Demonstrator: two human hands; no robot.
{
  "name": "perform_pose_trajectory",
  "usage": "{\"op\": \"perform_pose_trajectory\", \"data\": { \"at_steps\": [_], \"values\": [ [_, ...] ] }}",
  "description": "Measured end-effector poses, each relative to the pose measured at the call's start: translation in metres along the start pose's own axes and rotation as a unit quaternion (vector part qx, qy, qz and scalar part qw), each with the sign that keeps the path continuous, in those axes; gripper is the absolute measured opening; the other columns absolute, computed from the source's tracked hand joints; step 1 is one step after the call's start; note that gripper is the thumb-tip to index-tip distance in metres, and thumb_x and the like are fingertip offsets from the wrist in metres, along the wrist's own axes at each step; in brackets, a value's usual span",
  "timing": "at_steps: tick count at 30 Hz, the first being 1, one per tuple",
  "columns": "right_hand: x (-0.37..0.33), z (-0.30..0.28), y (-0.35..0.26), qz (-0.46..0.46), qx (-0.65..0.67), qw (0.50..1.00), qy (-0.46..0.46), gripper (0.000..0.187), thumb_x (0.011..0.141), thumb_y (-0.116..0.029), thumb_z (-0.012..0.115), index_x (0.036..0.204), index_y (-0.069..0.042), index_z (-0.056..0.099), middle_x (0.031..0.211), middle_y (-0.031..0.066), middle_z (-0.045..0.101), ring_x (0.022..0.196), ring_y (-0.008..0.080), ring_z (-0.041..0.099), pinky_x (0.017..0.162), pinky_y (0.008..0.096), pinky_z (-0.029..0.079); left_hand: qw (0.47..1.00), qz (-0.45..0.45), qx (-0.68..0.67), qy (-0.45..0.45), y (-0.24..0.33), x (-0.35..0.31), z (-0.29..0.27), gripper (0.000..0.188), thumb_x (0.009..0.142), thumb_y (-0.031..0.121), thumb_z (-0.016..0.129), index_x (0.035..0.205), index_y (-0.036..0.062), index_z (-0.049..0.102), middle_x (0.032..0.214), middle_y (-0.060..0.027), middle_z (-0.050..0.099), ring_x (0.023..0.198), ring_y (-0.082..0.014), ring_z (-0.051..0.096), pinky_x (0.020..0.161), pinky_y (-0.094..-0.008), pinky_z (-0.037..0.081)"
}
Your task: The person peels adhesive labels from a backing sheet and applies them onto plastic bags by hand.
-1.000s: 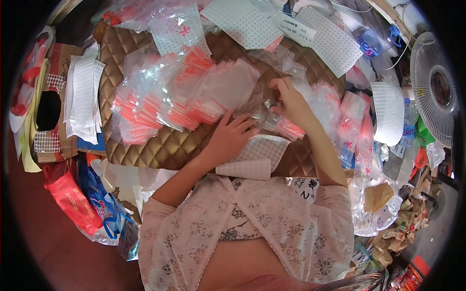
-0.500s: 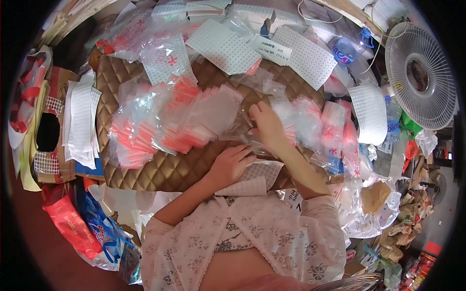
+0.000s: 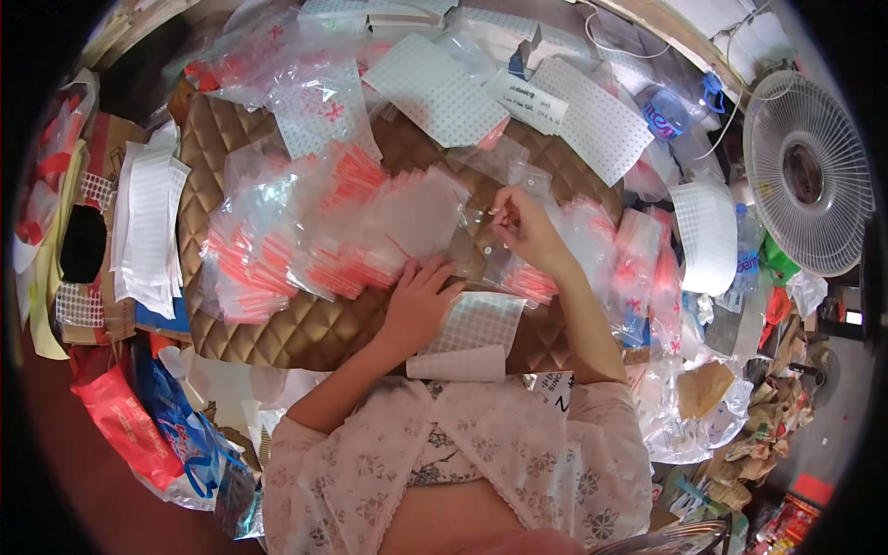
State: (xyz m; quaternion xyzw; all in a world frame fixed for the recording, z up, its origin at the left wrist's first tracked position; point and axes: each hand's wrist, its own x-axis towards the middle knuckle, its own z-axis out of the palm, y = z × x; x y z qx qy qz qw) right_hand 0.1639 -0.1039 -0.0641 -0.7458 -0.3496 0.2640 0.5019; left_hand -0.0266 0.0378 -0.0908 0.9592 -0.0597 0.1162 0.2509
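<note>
My left hand (image 3: 421, 301) rests at the near edge of a pile of clear zip bags (image 3: 407, 217) with red edges, fingers stretched out on the nearest ones. To the right, my right hand (image 3: 525, 227) is raised with thumb and fingertips pinched together; whatever they hold, if anything, is too small to make out. Just beyond and below those fingertips are loose clear bags (image 3: 476, 264) with small round pale spots. Between my forearms lies a sheet of round stickers (image 3: 481, 322), its near end curled over at the table edge.
Brown quilted padding (image 3: 314, 335) covers the work surface. Sticker sheets (image 3: 435, 88) lie along the back, and more stand upright (image 3: 148, 227) at left. Bundled bags (image 3: 636, 264), a water bottle (image 3: 747, 250) and a fan (image 3: 803, 173) are at right. Carrier bags (image 3: 125, 416) hang at lower left.
My left hand has moved left from the sticker sheet onto the edge of the bag pile. My right hand has shifted slightly right and up, fingertips now pinched. More of the sticker sheet shows.
</note>
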Motion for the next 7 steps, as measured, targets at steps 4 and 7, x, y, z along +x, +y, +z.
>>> {"op": "perform_pose_trajectory", "data": {
  "at_steps": [4,7],
  "values": [
    [0.014,0.024,-0.011,-0.071,-0.136,0.988,0.034,0.034,0.070,0.007,0.063,0.095,-0.004,0.044,0.085,0.0073,0.049,0.074,0.0155,0.053,0.065,0.0281,0.044,1.000,0.002,-0.019,-0.001,0.002,0.003,-0.002,0.026,0.077,0.014,0.061,0.103,0.0098,0.063,0.119,-0.0109,0.053,0.119,-0.0295,0.045,0.100,-0.0503,0.032],
    [0.020,0.033,-0.011,-0.105,-0.196,0.974,0.032,0.031,0.073,-0.003,0.065,0.097,-0.005,0.046,0.093,0.0122,0.056,0.079,0.0238,0.058,0.068,0.0364,0.046,0.999,-0.007,-0.043,0.000,0.000,0.002,-0.018,0.027,0.078,0.015,0.062,0.104,0.0097,0.063,0.120,-0.0106,0.053,0.120,-0.0300,0.044,0.100,-0.0510,0.031]
  ]
}}
